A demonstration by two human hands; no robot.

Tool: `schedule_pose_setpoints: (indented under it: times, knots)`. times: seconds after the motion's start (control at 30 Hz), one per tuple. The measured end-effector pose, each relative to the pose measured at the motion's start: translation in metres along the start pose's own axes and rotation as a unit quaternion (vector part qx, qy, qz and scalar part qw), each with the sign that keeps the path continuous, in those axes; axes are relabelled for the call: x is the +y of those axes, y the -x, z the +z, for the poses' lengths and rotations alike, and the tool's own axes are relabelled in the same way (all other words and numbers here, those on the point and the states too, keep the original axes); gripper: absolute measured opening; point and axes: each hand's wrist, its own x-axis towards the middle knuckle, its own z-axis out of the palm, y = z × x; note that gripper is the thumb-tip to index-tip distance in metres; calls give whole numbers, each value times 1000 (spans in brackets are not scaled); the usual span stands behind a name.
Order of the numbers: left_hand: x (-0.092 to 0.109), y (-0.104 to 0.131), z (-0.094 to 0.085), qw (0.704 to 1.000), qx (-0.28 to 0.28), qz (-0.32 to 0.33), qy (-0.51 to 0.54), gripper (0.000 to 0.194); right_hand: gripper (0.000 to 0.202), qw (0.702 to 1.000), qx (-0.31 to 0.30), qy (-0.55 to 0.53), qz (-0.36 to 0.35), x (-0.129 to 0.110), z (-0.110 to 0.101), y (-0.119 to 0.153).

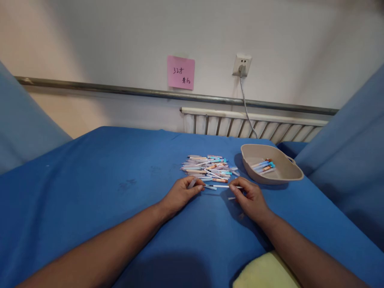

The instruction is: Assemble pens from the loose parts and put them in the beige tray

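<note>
My left hand is closed around a translucent whitish tube that looks like a pen barrel. Its fingertips meet the dark-tipped end of a thin white pen refill. The other end of that refill is pinched between the thumb and fingers of my right hand. A short light-blue pen part lies just below the refill's tip. Beside my right fingertips is a small clear piece. Right beyond both hands spreads a pile of pens and pen parts, in white, orange and blue.
To the right stands a beige plastic basket with several pens in it. A blue cloth covers the surface. Something yellow and fluffy sits at the near edge. A metal rail and radiator line the wall.
</note>
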Motion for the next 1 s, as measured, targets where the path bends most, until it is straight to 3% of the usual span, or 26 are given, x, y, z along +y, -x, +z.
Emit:
schedule_pose_setpoints:
  times: [0.53,1.0]
  knots:
    - [-2,0,1,1000,2,-1,-26,29,18,1000,-12,17,-9,2,3,1]
    - [4,5,5,993,34,48,-100,23,15,996,-41,70,-41,-7,3,4]
